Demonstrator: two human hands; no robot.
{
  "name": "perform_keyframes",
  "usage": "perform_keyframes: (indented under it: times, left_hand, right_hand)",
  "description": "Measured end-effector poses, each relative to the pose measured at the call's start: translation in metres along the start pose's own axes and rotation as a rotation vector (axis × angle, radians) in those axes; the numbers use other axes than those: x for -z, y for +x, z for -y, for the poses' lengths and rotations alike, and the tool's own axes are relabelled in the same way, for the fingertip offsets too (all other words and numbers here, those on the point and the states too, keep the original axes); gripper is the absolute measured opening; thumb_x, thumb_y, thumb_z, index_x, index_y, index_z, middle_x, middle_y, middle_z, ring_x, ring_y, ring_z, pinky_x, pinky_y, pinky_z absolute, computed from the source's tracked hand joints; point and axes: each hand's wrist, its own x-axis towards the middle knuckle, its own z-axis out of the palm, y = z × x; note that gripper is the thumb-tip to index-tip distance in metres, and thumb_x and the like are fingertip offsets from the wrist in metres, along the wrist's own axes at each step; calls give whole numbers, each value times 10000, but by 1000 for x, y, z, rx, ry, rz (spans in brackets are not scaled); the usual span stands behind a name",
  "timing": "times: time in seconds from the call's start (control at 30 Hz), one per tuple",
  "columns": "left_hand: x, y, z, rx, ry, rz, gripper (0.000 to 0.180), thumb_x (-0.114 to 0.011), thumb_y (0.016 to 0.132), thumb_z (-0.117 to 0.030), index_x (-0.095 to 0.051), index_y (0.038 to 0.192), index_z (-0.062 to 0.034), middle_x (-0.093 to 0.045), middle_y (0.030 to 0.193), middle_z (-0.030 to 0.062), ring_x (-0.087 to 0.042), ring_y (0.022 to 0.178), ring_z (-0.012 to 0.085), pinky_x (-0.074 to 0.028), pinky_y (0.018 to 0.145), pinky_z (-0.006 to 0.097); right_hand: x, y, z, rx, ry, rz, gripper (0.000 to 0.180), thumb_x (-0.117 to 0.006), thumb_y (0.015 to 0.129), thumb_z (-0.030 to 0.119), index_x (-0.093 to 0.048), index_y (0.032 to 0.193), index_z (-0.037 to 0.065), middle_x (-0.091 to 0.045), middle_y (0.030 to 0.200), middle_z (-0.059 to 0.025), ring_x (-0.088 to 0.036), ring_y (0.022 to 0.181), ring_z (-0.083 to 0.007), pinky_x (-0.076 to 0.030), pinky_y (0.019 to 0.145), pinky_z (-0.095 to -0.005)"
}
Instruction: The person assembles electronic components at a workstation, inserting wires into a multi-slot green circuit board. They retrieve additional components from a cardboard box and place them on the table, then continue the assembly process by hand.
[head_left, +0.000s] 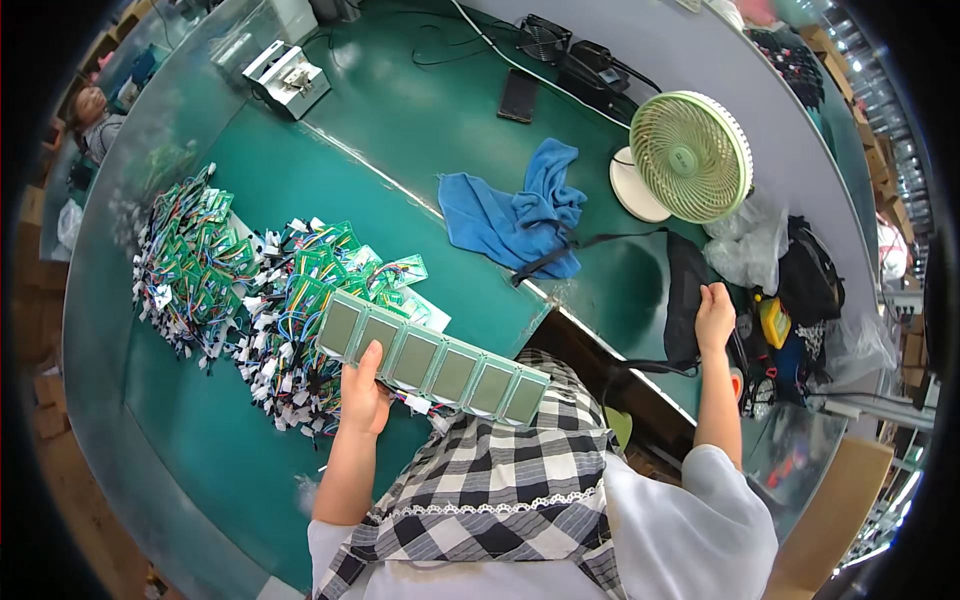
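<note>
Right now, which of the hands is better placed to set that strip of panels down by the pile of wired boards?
Probably the left hand. It already holds the strip of panels, right beside the pile of wired boards. The right hand is far off, gripping a black bag near the fan.

The left hand (362,392) grips a long strip of six pale green circuit panels (432,358), each with a grey-green rectangular face, joined edge to edge in a single row; the thumb lies on the second panel from the strip's far left end, so most of the strip runs out to the right of the grip, sloping slightly downward and held clear above the surface. The right hand (714,317) is closed around the upper edge of a black bag (684,300), whose flat dark body hangs below and to the left of the grip.
</note>
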Motion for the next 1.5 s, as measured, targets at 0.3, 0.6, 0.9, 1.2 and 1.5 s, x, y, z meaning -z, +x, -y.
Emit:
perform_keyframes:
  times: [0.3,0.6,0.9,1.2,1.5]
  left_hand:
    - [-3,0,-5,33,-24,-65,429,-646,952,-208,-511,1317,-29,-577,1262,55,-533,1161,165,-409,1010,346]
    - [-23,1,-24,-137,-28,-40,420,-647,954,-230,-520,1303,-33,-589,1231,53,-548,1140,156,-437,991,345]
    - [-67,1,-65,-163,-147,203,457,-654,955,-262,-494,1309,-20,-590,1214,63,-551,1128,148,-449,980,335]
    - [-46,1,-96,-506,227,137,364,-651,958,-237,-571,1213,11,-656,1116,62,-609,1029,139,-499,904,326]
    - [8,11,-95,-939,724,-349,712,-744,848,-425,-405,1364,-70,-487,1315,131,-512,1143,269,-404,975,412]
  right_hand:
    - [-71,2,-26,18,-241,-14,207,-507,1001,275,-547,970,74,-622,944,-141,-635,784,-399,-512,617,-474]
    - [-99,14,2,18,-177,152,175,-537,978,219,-545,1008,47,-610,965,-154,-627,893,-383,-507,702,-467]
    - [-21,10,298,-25,1633,1403,513,-624,943,424,-532,1256,28,-623,1065,-94,-627,912,-171,-537,801,-337]
    - [-10,-50,376,-655,2404,2178,993,-429,842,776,-292,1512,55,-451,1433,-242,-544,1210,-433,-522,924,-557]
    - [-11,-44,371,-656,2263,2157,740,-605,909,463,-394,1439,-9,-509,1332,-271,-571,1119,-463,-524,884,-555]
